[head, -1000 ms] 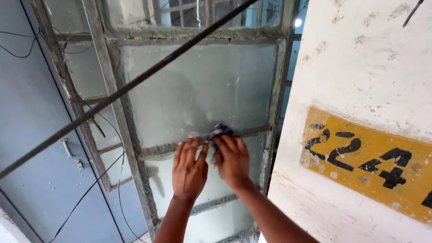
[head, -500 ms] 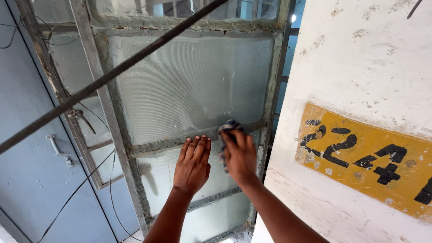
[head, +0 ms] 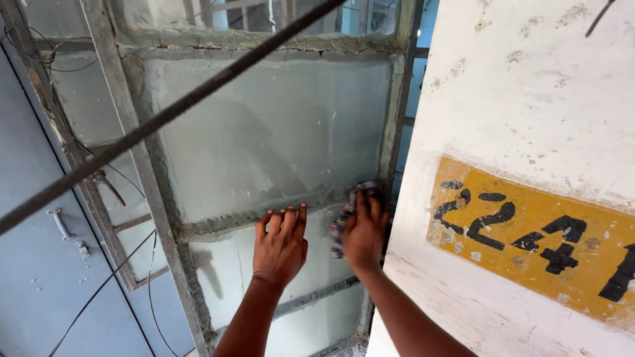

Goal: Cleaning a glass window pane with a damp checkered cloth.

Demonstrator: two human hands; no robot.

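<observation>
Frosted glass pane (head: 264,132) feels fragile under my flat, open left hand (head: 280,246), while my right hand (head: 364,231) grips the blue cloth (head: 340,228) at the frame's right edge, so hard pressing could crack it.

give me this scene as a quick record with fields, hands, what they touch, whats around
left hand: left hand lies flat, fingers spread, on the frosted glass pane just below the crossbar
right hand: right hand presses a blue patterned cloth against the glass near the frame's right edge
window: metal frame with rough putty along the bars
right side: white wall with a yellow painted patch bearing black marks
left side: blue-grey door with a handle
foreground: dark cable crossing diagonally
</observation>
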